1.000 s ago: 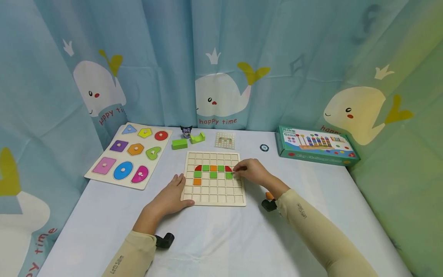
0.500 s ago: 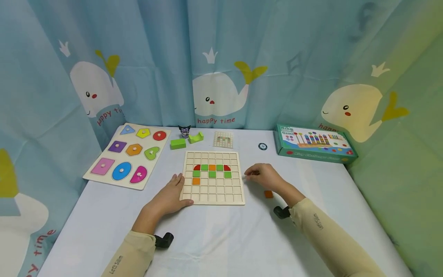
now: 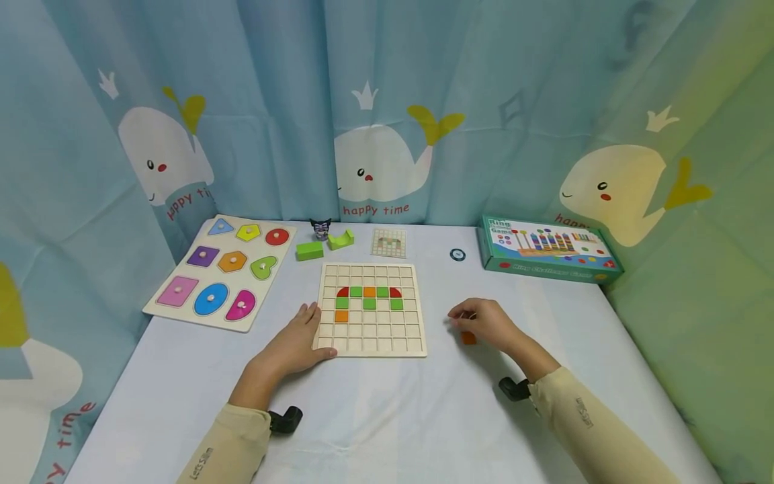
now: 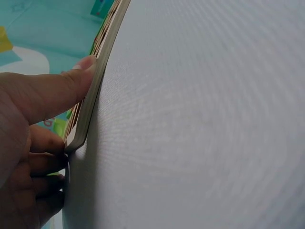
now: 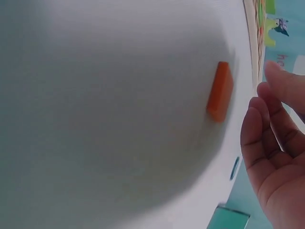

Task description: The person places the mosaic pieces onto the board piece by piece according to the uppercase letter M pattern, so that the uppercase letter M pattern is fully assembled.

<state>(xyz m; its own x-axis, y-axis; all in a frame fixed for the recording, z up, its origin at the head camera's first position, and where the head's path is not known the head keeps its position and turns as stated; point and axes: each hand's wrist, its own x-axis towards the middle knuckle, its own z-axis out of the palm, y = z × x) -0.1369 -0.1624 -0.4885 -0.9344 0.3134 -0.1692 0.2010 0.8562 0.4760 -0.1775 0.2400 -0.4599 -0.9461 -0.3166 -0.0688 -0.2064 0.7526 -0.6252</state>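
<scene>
A wooden grid board lies on the table, with red, green and orange tiles set in its upper and middle squares. My left hand rests at the board's lower left corner, fingers along the left side and thumb over the near edge. In the left wrist view the straight thumb touches the board's rim. To the right of the board, my right hand hovers with loosely bent fingers and nothing between them. Just below its fingertips a loose orange tile lies on the cloth, partly covered by the hand in the head view.
Behind the board lie a pattern card, green blocks and a small dark figurine. A shape puzzle board is at the left. At the right are a round dark token and a green game box.
My right hand has moved from the board's right edge rightward and toward me, over to the loose orange tile. The left hand has stayed at the corner.
</scene>
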